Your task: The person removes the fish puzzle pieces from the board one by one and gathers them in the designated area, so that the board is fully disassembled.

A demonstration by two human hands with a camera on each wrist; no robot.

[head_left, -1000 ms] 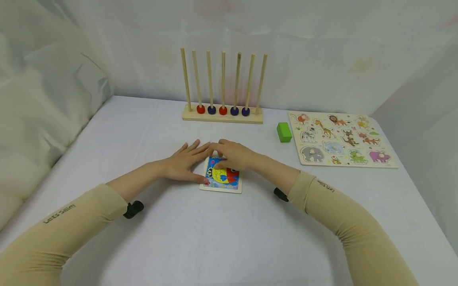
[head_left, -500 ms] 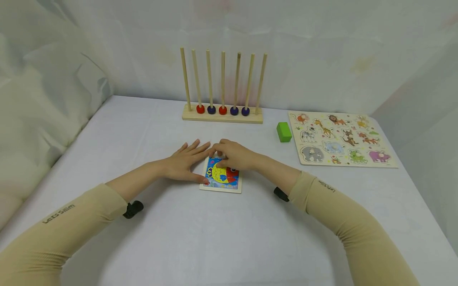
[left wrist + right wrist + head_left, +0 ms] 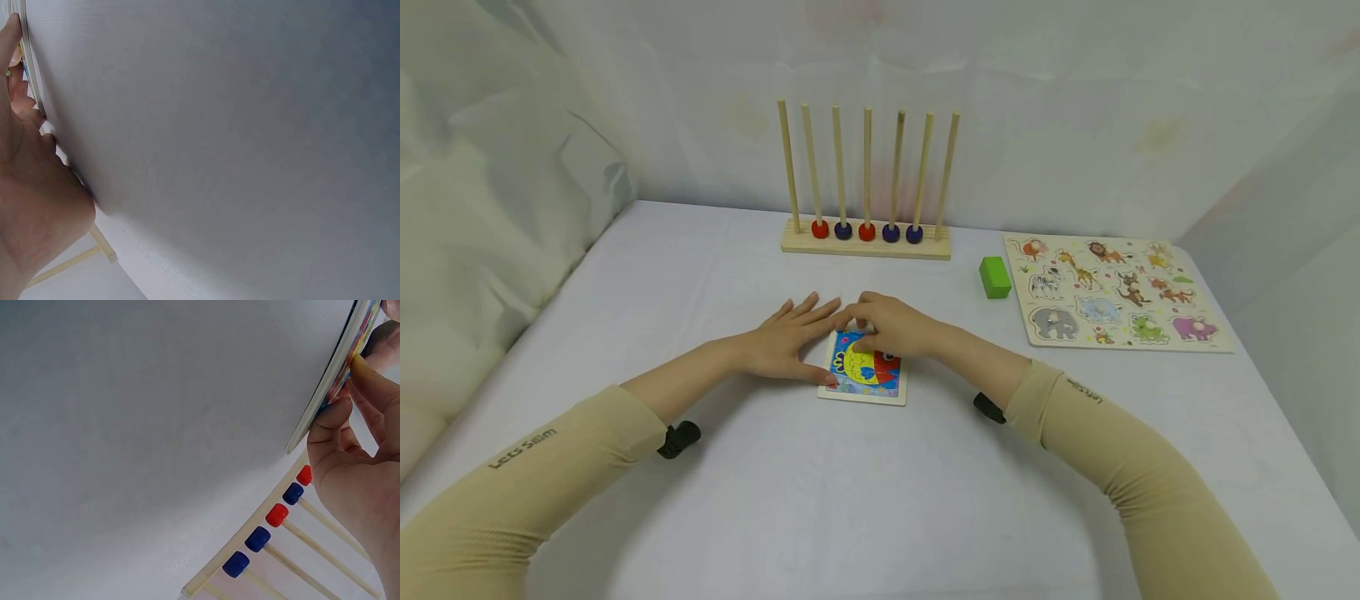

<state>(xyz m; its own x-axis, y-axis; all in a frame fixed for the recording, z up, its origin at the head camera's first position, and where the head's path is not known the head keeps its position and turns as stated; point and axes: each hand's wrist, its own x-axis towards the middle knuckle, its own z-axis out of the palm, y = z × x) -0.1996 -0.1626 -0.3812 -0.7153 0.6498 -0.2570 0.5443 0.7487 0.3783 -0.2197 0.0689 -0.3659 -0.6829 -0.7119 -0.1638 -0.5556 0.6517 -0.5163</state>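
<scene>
A small fish jigsaw puzzle [image 3: 874, 385] in a pale wooden frame lies flat on the table in the head view. My left hand [image 3: 780, 342] lies spread on its left side, thumb on the puzzle's lower left corner and fingers pointing away along the table. From the right comes my right hand [image 3: 891, 327], bent over the puzzle's upper part. Its thumb touches the picture, and its index finger reaches the top left corner beside the left fingertips. A gap shows between that thumb and index finger. In the right wrist view the thumb rests on the puzzle [image 3: 337, 372], with another finger curled near its edge.
A wooden bead rack [image 3: 867, 244] with upright rods and several red and dark blue beads stands at the back. Right of it lie a green block [image 3: 996, 277] and an animal peg puzzle board [image 3: 1120, 292]. White cloth walls rise behind and at the sides.
The right thumb has shifted very slightly on the puzzle, and the hand is a touch more bent than a second ago. The left hand and the puzzle stay in place.
</scene>
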